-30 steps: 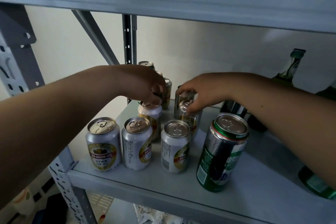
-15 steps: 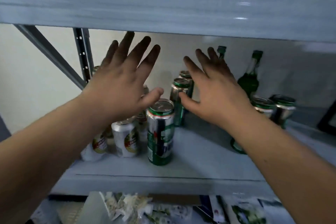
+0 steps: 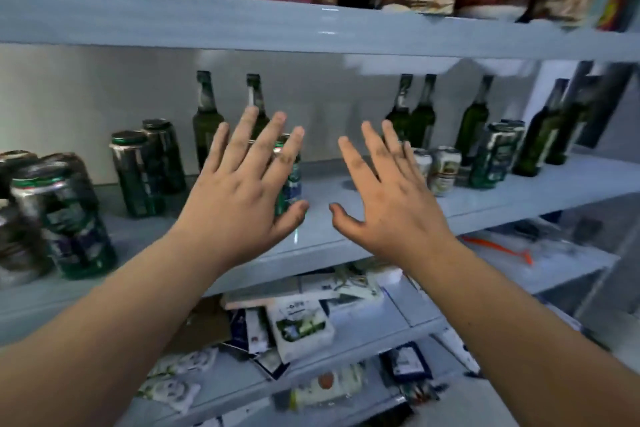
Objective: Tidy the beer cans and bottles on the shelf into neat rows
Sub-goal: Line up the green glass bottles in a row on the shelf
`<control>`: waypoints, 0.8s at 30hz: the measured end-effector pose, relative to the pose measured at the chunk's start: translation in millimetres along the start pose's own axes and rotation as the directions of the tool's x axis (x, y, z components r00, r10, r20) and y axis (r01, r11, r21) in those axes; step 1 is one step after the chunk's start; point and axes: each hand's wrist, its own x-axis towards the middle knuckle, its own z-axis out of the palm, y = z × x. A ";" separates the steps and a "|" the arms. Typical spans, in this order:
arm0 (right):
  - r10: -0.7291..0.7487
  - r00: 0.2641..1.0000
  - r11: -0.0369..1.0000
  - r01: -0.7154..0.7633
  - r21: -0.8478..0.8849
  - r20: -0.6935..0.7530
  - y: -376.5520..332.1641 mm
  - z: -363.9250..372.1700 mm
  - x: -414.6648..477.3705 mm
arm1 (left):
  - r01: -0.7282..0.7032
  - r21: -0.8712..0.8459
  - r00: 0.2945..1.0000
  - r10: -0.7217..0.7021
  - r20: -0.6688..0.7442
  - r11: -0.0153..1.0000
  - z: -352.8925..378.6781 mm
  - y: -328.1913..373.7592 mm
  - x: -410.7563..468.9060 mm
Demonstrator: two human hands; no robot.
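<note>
Cans, far left: tall green cans (image 3: 65, 218) stand bunched at the left end of the middle shelf (image 3: 346, 239), close to its front lip. Risk: a passing forearm can knock the front one off the edge.
Cans, left of centre: two dark green cans (image 3: 145, 170) stand one behind the other, upright, further back.
Bottles, rear left: two green bottles (image 3: 207, 121) stand near the back wall, apart from each other. Risk: a tall narrow body tips easily if it is pushed high on the neck.
Left hand: left hand (image 3: 242, 198) is held flat, fingers spread, gripping nothing. It hovers in front of a green can (image 3: 289, 180); whether the thumb touches the can cannot be told.
Risk, centre: this can is mostly hidden behind the palm, so a blind sweep may topple it.
Right hand: right hand (image 3: 388, 198) is likewise spread, fingers apart, holding nothing, above a bare patch of shelf.
Cans, right: two pale short cans (image 3: 440, 170) stand just beyond the right fingertips, beside a tall green can pair (image 3: 495, 156).
Bottles, right: five green bottles (image 3: 478, 114) stand unevenly along the back and right end. Risk: reaching past the cans may strike them, and glass breaks on a fall.
Image state: blurred, so labels are unreadable.
</note>
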 end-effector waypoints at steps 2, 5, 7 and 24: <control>0.043 0.999 0.999 -0.043 -0.026 0.018 29.1 -8.5 -19.1 | -0.025 -0.033 1.000 0.025 -0.003 0.999 3.2 32.4 13.9; 0.114 0.993 0.991 -0.113 -0.065 0.013 72.7 -20.7 -43.8 | -0.079 -0.079 0.997 0.079 -0.011 0.994 9.0 79.1 39.0; 0.153 0.988 0.985 -0.152 -0.079 0.006 98.9 -23.9 -57.0 | -0.115 -0.107 0.993 0.114 -0.019 0.988 14.6 106.6 55.1; 0.458 0.887 0.870 -0.431 -0.241 0.067 378.3 9.1 -108.2 | -0.307 -0.328 0.952 0.291 -0.099 0.894 138.1 339.7 246.5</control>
